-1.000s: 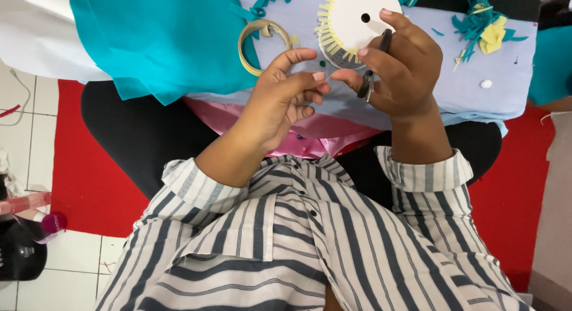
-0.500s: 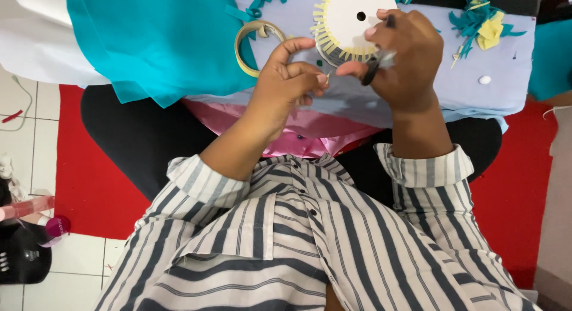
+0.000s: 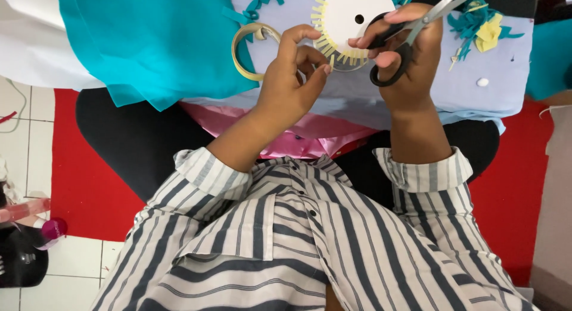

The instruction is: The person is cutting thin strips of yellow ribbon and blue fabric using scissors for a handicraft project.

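My right hand [image 3: 405, 61] grips a pair of black-handled scissors [image 3: 411, 34], blades pointing up and right. My left hand [image 3: 292, 78] is beside it, fingers curled, pinching a small yellowish strip [image 3: 331, 61]. Just beyond both hands lies a white paper disc [image 3: 348, 16] with a dark hole and a fringe of pale yellow strips around its lower edge. The disc rests on a light purple felt sheet [image 3: 465, 90] across my lap.
A roll of tape [image 3: 238, 49] lies left of the disc. Teal felt [image 3: 149, 43] covers the upper left. Teal and yellow scraps [image 3: 485, 25] sit at the upper right, a small white bit [image 3: 482, 82] below them. Pink fabric [image 3: 298, 135] shows under the purple sheet.
My right hand has turned the scissors out so the blades now stick up to the right. Both hands moved slightly up toward the disc, and the left fingers opened a little.
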